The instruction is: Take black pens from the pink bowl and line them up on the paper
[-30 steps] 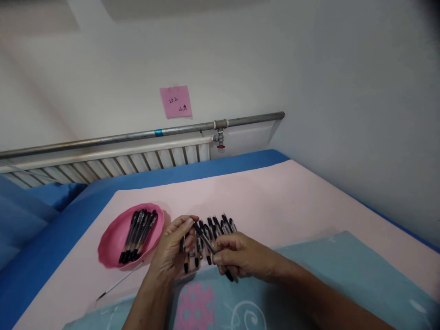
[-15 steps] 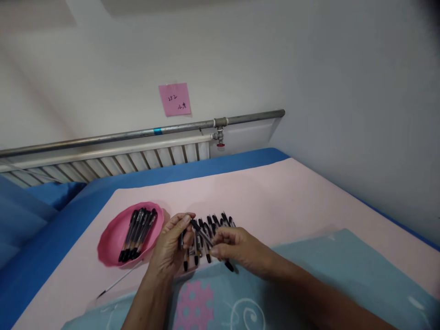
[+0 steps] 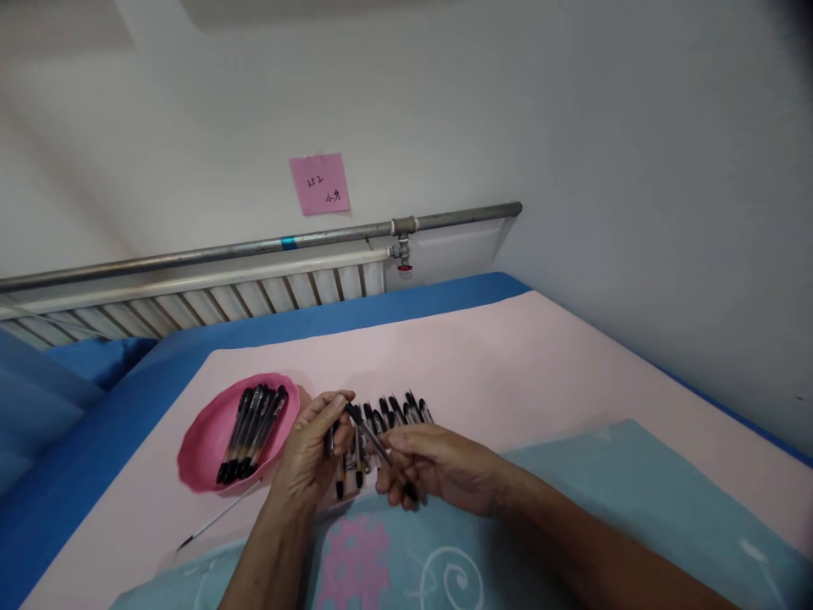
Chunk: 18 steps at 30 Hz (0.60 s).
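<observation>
A black-ended pen (image 3: 379, 449) slants between my two hands. My left hand (image 3: 316, 436) pinches its upper end between thumb and fingers, and another dark pen shows partly under those fingers. My right hand (image 3: 432, 466) is closed around the lower part, with the black lower end sticking out by the fingertips. Behind and below the hands lie several loose pens (image 3: 406, 408) on the pink sheet, partly hidden by the fingers. Left of my left hand, a pink scalloped bowl (image 3: 201, 440) holds a bundle of similar pens (image 3: 252, 434).
A thin white stick with a dark tip (image 3: 216, 518) lies in front of the bowl. Light blue patterned cloth (image 3: 572, 500) covers the near side. Behind the pink sheet (image 3: 495, 364) are a radiator (image 3: 273, 295), a metal pipe (image 3: 222, 251) and a pink note (image 3: 319, 184).
My right hand's fingers have shifted under and around the lower part of the pen, which now rests across them. My left hand keeps its pinch.
</observation>
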Available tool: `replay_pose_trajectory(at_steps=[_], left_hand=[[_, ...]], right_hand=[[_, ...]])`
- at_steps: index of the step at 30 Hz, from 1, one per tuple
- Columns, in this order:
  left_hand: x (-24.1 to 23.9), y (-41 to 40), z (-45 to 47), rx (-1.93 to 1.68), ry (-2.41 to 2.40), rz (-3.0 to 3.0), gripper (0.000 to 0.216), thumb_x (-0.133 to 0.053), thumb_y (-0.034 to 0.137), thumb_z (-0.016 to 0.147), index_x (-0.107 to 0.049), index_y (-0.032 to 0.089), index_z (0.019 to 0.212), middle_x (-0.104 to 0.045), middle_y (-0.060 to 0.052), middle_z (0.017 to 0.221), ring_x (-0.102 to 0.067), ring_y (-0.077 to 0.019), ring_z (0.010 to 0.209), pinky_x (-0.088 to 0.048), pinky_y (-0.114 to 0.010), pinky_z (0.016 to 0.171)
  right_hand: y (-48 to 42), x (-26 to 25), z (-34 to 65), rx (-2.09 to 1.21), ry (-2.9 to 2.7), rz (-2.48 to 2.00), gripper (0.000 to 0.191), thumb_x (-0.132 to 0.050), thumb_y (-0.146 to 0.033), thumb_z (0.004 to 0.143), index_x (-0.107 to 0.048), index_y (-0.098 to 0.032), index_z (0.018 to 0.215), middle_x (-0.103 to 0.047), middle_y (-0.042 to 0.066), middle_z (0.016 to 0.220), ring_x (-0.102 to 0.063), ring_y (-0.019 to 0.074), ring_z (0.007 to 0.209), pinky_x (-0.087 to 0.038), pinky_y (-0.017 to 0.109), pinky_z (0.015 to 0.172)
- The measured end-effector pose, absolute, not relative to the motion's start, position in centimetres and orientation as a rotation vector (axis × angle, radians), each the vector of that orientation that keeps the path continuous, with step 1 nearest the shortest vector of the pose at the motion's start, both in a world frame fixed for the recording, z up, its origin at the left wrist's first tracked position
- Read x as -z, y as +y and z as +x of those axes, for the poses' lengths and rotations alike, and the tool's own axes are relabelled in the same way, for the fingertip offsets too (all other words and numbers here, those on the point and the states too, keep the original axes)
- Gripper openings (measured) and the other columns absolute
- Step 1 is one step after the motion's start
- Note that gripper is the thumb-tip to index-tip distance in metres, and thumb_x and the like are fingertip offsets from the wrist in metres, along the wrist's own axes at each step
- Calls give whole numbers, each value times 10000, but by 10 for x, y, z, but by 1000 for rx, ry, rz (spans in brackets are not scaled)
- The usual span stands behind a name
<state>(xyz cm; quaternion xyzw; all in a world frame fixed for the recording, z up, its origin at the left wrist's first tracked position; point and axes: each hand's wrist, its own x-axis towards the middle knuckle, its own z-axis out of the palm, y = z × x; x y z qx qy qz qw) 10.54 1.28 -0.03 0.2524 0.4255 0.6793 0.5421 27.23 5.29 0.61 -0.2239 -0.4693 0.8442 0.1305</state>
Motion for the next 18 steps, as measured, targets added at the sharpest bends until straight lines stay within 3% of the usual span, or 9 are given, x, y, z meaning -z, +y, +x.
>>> replay_pose_trajectory(at_steps=[3,8,15,16,18], left_hand=[[1,14,107,-1594,1013,613,230,-686,271,638,-608,122,796,-451,69,453,-345,-9,340,-207,-136,350],[-3,29,120,-1601,1052,544,266,-718,267,587,-611,112,774,-479,60,500,-346,-3,349,-214,-135,334],[2,58,153,-1679,1154,448,323,-743,277,536,-608,103,772,-480,61,510,-363,-7,365,-228,-129,321],[5,58,156,-1675,1160,437,323,-742,278,538,-605,105,773,-476,64,504,-360,-7,365,-230,-129,323],[10,57,159,-1657,1145,445,318,-734,283,556,-601,113,789,-465,70,488,-350,-8,360,-227,-129,329]], right_hand=[[53,-7,274,-2433,-1424,-633,236,-555,-352,688,-566,-117,708,-564,8,571,-492,93,477,-359,240,514],[71,-8,284,-2064,-1691,-831,119,-543,-259,690,-542,-141,677,-557,-12,576,-469,83,502,-332,213,507],[87,-9,308,-767,-2330,-1067,122,-485,-228,761,-571,-158,710,-582,16,677,-489,131,679,-329,259,654],[87,-8,311,-737,-2341,-1077,121,-486,-229,762,-570,-156,714,-591,25,698,-493,136,696,-331,264,670],[85,-7,314,-1008,-2265,-1069,126,-482,-244,767,-570,-154,757,-604,33,724,-506,132,688,-347,248,645]])
